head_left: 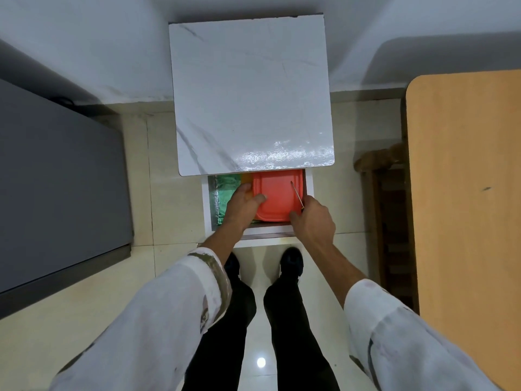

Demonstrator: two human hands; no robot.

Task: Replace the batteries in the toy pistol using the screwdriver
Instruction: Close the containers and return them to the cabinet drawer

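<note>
White sleeves, the left sleeve and the right sleeve, fill the near edge of the view, with black trousers and black shoes between them on a glossy pale tiled floor.

Right hand: the fingers are curled round the screwdriver, whose handle is mostly hidden in the grip. Its thin shaft slants up and to the left over the right part of a red lid. The thumb points at the lid's near right corner.

Left hand: the thumb lies flat on top of the red lid near its left edge, and the forefinger reaches along that edge over an orange thing. The other fingers are hidden, so I cannot tell whether this hand grips the lid or only rests on it. Both forearms are stretched forward and down, bare from the cuffs.

The lid lies in an open white drawer, beside crinkled green foil on the left. The drawer stands out from under a small desk with a shiny white marbled top, which is set against a pale wall. A grey cabinet stands to the left, and a light wooden tabletop to the right.
</note>
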